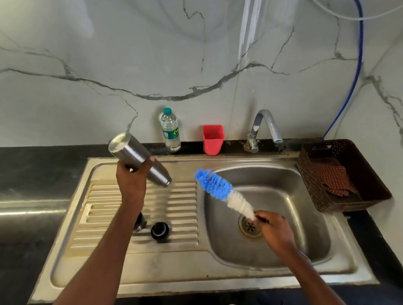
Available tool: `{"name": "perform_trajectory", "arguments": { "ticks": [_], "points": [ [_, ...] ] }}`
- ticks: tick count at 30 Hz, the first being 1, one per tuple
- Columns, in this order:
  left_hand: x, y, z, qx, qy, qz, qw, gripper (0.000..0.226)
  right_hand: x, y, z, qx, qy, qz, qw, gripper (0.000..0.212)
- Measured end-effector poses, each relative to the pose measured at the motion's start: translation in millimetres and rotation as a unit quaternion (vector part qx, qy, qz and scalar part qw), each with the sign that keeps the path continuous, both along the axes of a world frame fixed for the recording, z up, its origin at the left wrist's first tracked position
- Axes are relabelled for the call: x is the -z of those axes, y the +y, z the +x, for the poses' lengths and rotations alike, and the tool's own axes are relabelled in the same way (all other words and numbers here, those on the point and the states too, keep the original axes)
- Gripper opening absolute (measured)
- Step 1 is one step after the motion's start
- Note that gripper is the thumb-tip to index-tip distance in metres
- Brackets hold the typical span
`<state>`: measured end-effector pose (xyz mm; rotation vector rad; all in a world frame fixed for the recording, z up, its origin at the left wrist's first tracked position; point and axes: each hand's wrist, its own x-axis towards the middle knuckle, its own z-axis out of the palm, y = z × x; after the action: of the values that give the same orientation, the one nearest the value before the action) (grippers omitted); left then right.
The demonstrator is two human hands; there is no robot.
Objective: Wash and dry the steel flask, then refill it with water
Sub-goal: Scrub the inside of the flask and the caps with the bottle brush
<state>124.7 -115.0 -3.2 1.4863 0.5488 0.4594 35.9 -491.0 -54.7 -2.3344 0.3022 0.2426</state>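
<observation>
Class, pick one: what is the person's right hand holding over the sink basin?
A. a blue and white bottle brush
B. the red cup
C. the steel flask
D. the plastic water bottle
A: the right hand grips the bottle brush by its handle end.

A single wide-angle head camera looks forward and down from above the sink (pixel 208 271), set in a dark worktop (pixel 21 174). The marble wall (pixel 107 45) fills the upper frame, bowed by the lens; both forearms reach in from the bottom edge, close below.
</observation>
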Motion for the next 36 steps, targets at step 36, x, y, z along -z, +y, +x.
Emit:
{"name": "perform_trajectory", "arguments": {
  "ticks": [36],
  "points": [
    [15.4,-92.0,19.2,-0.091,0.053,-0.363,0.926,0.071,-18.3,-74.1,49.4,-0.179,-0.043,-0.080,0.980,0.020]
  ]
}}
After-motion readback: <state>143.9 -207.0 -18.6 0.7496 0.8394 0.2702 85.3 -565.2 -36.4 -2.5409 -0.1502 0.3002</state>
